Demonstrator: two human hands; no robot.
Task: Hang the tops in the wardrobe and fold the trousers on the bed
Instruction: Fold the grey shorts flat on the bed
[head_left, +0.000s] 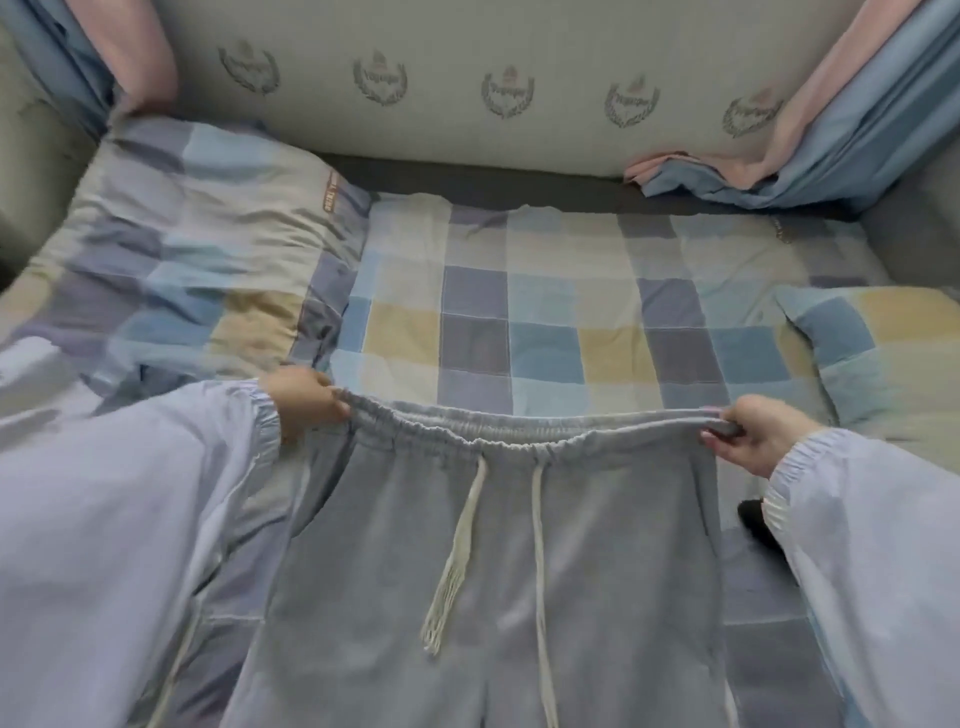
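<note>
Grey trousers (493, 545), waistband stretched between hands

One pair of grey trousers (483, 545) with two white drawstring ends (537, 519). Two hands: a left hand (306, 402) and a right hand (753, 431), each in one pale blue sleeve (130, 509). Two checked pillows (182, 249) on one bed (519, 312). Five crests (506, 96) on one headboard (467, 31).
</note>
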